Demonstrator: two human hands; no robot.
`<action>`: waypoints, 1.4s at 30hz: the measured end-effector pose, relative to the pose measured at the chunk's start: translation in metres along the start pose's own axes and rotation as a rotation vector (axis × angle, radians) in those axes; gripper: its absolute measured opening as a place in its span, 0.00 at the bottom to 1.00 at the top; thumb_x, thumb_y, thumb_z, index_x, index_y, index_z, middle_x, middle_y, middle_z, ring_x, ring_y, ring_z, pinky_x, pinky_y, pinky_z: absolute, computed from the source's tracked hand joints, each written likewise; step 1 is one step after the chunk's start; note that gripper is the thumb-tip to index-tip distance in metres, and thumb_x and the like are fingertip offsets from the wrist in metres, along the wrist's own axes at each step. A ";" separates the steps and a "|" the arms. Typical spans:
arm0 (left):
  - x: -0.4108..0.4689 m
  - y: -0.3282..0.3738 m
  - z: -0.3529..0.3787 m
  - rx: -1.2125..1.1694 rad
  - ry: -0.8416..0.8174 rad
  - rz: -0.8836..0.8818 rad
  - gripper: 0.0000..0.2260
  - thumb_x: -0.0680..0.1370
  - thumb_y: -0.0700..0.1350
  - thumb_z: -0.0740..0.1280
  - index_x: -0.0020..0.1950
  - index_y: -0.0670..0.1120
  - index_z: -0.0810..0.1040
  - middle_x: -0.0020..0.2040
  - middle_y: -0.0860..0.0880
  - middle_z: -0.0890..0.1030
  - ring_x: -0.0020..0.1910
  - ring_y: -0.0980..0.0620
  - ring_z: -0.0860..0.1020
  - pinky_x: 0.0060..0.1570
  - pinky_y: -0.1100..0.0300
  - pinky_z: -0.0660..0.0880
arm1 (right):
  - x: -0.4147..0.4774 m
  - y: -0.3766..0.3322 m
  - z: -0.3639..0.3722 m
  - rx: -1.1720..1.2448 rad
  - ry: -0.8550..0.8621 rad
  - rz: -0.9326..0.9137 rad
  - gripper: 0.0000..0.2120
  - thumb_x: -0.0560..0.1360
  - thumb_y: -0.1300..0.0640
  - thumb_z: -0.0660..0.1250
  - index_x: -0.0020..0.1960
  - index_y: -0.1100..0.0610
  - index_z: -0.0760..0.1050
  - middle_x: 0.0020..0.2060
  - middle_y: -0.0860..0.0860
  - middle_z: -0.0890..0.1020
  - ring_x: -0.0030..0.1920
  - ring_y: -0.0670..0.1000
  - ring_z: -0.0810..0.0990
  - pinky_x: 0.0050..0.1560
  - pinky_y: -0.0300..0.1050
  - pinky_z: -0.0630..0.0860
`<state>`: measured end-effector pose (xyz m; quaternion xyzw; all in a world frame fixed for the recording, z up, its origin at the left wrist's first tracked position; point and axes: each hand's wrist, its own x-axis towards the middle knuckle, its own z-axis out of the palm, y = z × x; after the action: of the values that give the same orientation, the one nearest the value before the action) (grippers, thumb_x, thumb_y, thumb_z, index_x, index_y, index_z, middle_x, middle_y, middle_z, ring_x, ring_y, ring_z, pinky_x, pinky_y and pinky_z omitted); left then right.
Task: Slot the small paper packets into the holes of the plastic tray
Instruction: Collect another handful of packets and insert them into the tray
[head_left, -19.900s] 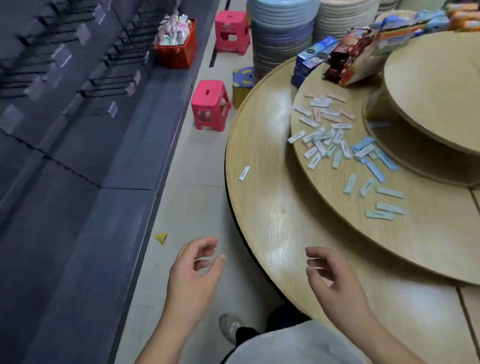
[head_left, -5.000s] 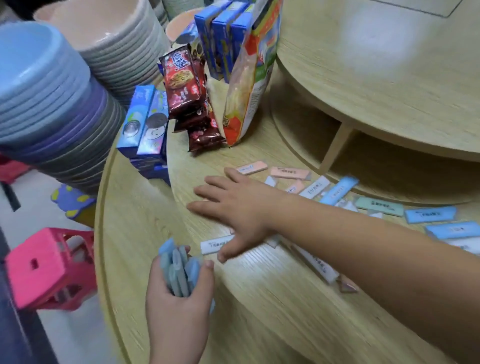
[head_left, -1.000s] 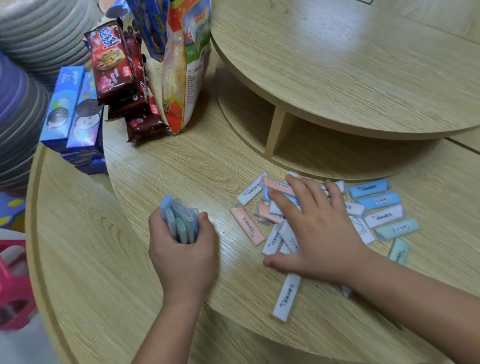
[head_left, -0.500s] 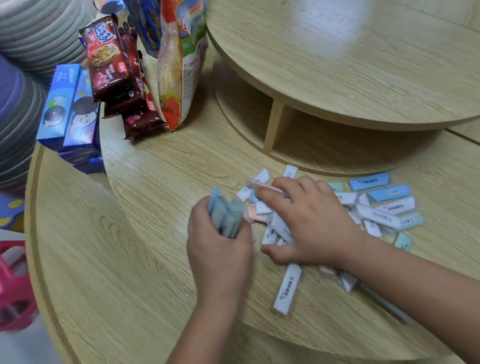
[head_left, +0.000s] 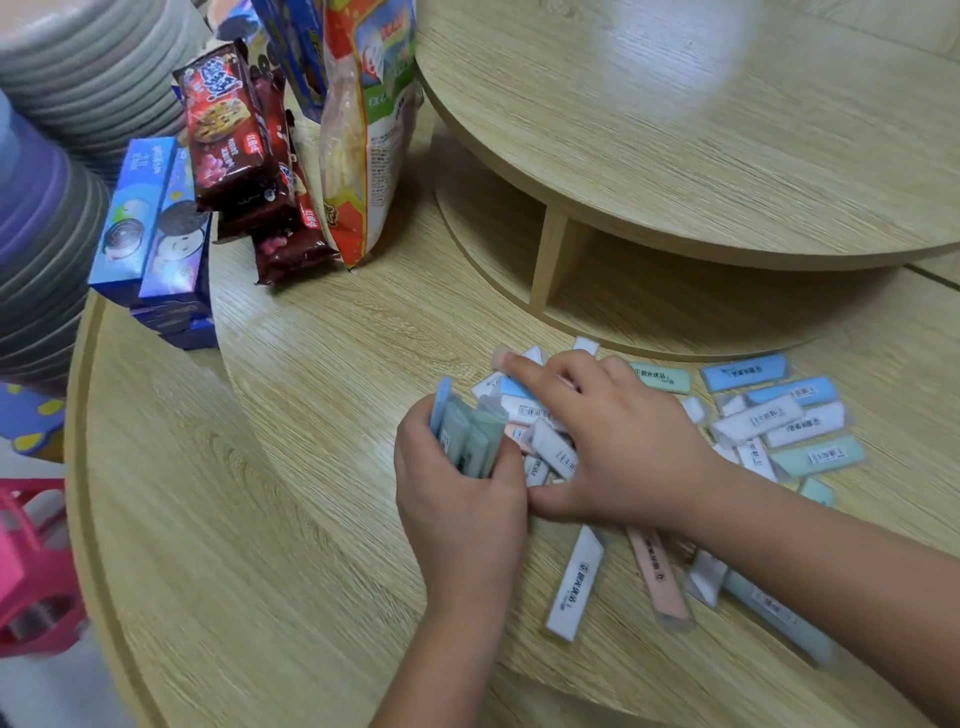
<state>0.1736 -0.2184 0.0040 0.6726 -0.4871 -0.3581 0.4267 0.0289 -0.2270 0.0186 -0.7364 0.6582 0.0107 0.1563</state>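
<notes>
**Gathering packets; no tray in view**

The left hand (head_left: 460, 501) clamps its fingers round a bundle of packets (head_left: 470, 434). Beside it, the right hand (head_left: 623, 441) spreads its fingers on loose packets (head_left: 802, 423) strewn over the tabletop (head_left: 322, 374). Light, stiff, probably slick: best pinched by the long edges.

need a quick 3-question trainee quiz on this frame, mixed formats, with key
1. True or false: the left hand grips a bundle of packets.
2. The right hand is: A) spread over the loose packets on the table; B) a fist; C) lifted clear.
3. Is a plastic tray in view?
Key: 1 true; 2 A; 3 no.
</notes>
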 end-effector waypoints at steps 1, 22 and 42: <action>-0.001 0.001 0.000 -0.006 0.004 -0.005 0.23 0.68 0.53 0.70 0.63 0.55 0.72 0.53 0.55 0.78 0.51 0.57 0.78 0.45 0.71 0.73 | 0.001 0.001 -0.001 0.024 -0.012 0.001 0.54 0.61 0.25 0.65 0.78 0.36 0.42 0.63 0.40 0.66 0.59 0.48 0.68 0.48 0.44 0.75; 0.003 -0.010 -0.002 -0.059 -0.022 0.020 0.17 0.71 0.53 0.72 0.58 0.53 0.74 0.45 0.53 0.80 0.44 0.51 0.82 0.45 0.46 0.81 | 0.026 0.004 -0.006 -0.179 -0.033 -0.348 0.44 0.63 0.22 0.59 0.70 0.50 0.67 0.57 0.48 0.76 0.58 0.53 0.72 0.60 0.53 0.68; 0.002 -0.012 0.002 -0.299 0.122 0.103 0.13 0.74 0.45 0.71 0.53 0.58 0.72 0.42 0.63 0.79 0.41 0.62 0.80 0.42 0.68 0.75 | 0.027 0.007 -0.014 -0.139 -0.068 -0.539 0.26 0.73 0.36 0.65 0.66 0.46 0.69 0.49 0.45 0.81 0.48 0.51 0.79 0.41 0.46 0.75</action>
<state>0.1763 -0.2185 -0.0084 0.5963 -0.4351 -0.3628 0.5687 0.0232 -0.2571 0.0239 -0.8930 0.4308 0.0384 0.1246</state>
